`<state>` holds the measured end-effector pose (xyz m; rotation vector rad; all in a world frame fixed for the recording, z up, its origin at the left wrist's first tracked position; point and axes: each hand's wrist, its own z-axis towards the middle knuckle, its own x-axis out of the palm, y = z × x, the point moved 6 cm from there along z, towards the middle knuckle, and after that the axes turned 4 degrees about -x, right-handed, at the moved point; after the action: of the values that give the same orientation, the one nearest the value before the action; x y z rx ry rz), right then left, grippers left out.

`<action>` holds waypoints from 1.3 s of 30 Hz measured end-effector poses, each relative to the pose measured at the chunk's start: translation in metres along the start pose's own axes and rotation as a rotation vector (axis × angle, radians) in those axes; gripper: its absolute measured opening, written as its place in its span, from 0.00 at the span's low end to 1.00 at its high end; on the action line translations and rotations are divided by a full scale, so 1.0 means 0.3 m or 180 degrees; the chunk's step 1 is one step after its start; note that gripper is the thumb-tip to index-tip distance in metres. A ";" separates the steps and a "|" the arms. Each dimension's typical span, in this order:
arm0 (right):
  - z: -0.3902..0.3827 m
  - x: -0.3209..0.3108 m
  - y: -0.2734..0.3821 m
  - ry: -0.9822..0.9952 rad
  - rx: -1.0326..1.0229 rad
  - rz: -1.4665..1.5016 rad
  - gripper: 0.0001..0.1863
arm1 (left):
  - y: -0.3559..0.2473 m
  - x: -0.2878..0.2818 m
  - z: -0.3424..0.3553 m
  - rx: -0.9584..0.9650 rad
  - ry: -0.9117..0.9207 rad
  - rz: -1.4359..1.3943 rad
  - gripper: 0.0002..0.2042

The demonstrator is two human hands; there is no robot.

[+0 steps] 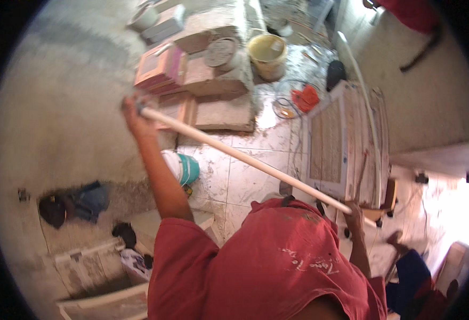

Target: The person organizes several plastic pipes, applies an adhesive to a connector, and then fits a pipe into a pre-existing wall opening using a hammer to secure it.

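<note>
A long cream-white pole point(240, 155) slants across my front, its left end higher in the picture. My left hand point(136, 114), arm stretched out, is closed around that far-left end, close to the grey wall; something small and dark shows beside the fingers, too blurred to name. Near the pole's other end my right hand point(355, 214) is wrapped round it, and a short length sticks out beyond the fist. Under the pole, close to my left forearm, a white and teal bucket point(189, 169) lies on its side on the tiled floor.
Concrete steps point(221, 113) carry tile boxes point(161, 68) and a grey-topped bucket point(221, 53). Beside them stands a yellowish bucket point(268, 56). An orange-red bag point(305, 98) lies near a cable. Stacked panels point(331, 144) stand right. A person's leg point(409, 274) shows lower right.
</note>
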<state>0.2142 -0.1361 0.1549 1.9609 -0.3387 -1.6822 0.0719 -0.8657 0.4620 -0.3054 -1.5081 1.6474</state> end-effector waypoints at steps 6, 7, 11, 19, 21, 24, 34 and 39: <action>0.083 -0.132 0.390 0.0233 -0.0303 0.0360 0.15 | 0.103 0.096 -0.162 -0.0758 -0.0208 -0.0924 0.22; 0.099 -0.147 0.426 0.0301 -0.0345 0.0227 0.15 | 0.131 0.106 -0.186 -0.0949 -0.0409 -0.1056 0.22; 0.125 -0.159 0.460 0.0470 -0.0219 -0.0064 0.15 | 0.201 0.080 -0.183 -0.1039 -0.0536 -0.0916 0.21; 0.091 -0.192 0.418 0.1458 -0.0072 0.0255 0.16 | 0.291 0.083 -0.183 -0.1233 0.0014 -0.1203 0.12; 0.104 -0.198 0.404 0.1465 0.0111 0.0258 0.15 | 0.296 0.085 -0.198 -0.1094 -0.0348 -0.1024 0.12; 0.110 -0.178 0.397 0.1050 0.0027 0.0031 0.13 | 0.360 0.081 -0.237 -0.1257 -0.0603 -0.1056 0.16; 0.051 -0.077 0.389 0.0900 0.0294 -0.0086 0.14 | 0.454 0.043 -0.448 -0.1256 -0.0984 -0.0472 0.22; 0.043 -0.023 0.398 0.1611 0.0370 0.0500 0.19 | 0.329 0.118 -0.425 -0.0998 -0.0669 -0.0534 0.21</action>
<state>0.2182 -0.2345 0.2240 2.2915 -0.3906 -1.0404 0.0960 -0.7424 0.3550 -0.1711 -1.9011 1.3427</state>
